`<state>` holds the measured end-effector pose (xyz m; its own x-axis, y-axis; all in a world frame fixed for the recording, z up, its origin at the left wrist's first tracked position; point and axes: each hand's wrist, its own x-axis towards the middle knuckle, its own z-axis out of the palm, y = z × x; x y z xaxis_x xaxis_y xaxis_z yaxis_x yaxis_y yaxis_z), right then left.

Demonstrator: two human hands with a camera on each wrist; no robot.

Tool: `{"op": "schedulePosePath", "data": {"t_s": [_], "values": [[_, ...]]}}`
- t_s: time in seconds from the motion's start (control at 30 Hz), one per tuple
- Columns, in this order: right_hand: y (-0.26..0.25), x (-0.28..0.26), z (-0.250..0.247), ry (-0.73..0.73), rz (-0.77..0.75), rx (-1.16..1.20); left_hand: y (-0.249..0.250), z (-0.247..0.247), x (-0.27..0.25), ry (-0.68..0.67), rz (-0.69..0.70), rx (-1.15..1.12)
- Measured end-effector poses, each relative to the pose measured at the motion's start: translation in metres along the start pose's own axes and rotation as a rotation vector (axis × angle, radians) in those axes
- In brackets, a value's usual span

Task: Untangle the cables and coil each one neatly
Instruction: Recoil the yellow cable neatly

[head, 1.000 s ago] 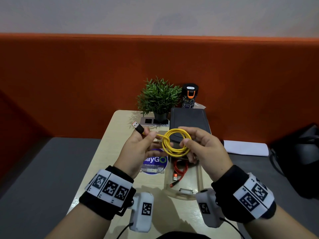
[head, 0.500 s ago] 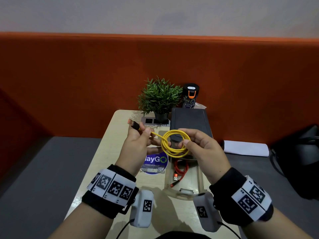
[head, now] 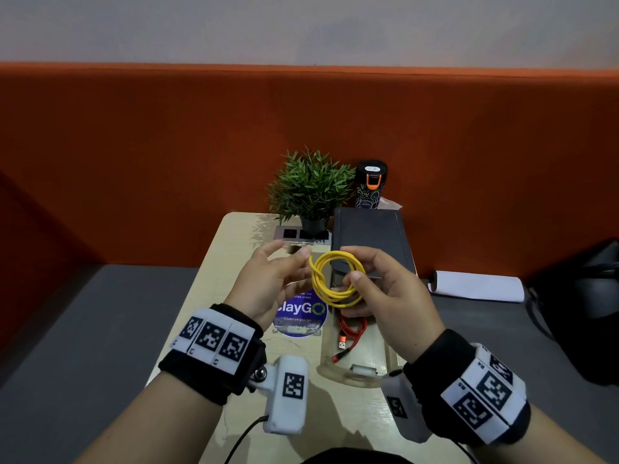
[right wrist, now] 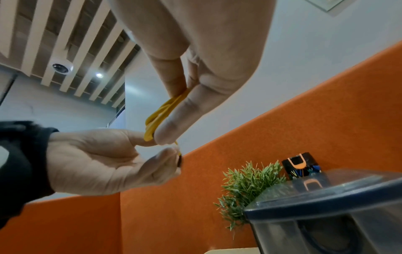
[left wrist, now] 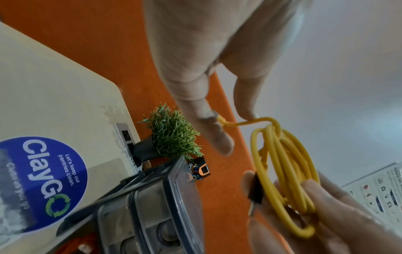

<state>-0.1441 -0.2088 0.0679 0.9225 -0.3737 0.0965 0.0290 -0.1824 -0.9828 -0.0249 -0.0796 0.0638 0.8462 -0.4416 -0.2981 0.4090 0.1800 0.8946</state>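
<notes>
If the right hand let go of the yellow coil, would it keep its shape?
Probably not: the yellow cable looks thin and springy, its loops uneven, kept together only by the right hand pinching them. It seems light; the left hand steers its free end with fingertips.

office pantry | "ClayGo" sticker (head: 300,319): "keep our pantries clean" | orange booth partition (head: 167,155) | ceiling camera (right wrist: 62,67)

Your coiled cable (head: 336,280) hangs between your hands, above the tabletop (head: 234,249). Behind it stand a plant (head: 310,187) and, to its right, a closed box (head: 370,239). Another cable (head: 350,333) lies in the tray (head: 378,376) below.
</notes>
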Motion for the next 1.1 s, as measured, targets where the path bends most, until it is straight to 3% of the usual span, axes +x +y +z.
{"op": "schedulePosePath", "data": {"t_s": [0.1, 0.33, 0.6, 0.9, 1.1], "values": [[0.002, 0.000, 0.002, 0.046, -0.021, -0.102, -0.003, 0.001, 0.000, 0.034, 0.046, 0.088], [0.005, 0.000, 0.006, 0.121, -0.063, -0.358, -0.001, 0.011, -0.011, -0.044, 0.171, 0.306], [0.002, 0.000, 0.002, 0.146, -0.068, -0.399, 0.002, 0.012, -0.024, -0.227, 0.277, 0.384], [0.002, 0.001, 0.000, 0.077, -0.095, -0.347, 0.009, 0.001, -0.017, -0.361, -0.003, 0.061], [0.002, 0.000, -0.002, 0.007, -0.095, -0.306, 0.010, -0.006, -0.013, -0.437, -0.124, -0.024]]}}
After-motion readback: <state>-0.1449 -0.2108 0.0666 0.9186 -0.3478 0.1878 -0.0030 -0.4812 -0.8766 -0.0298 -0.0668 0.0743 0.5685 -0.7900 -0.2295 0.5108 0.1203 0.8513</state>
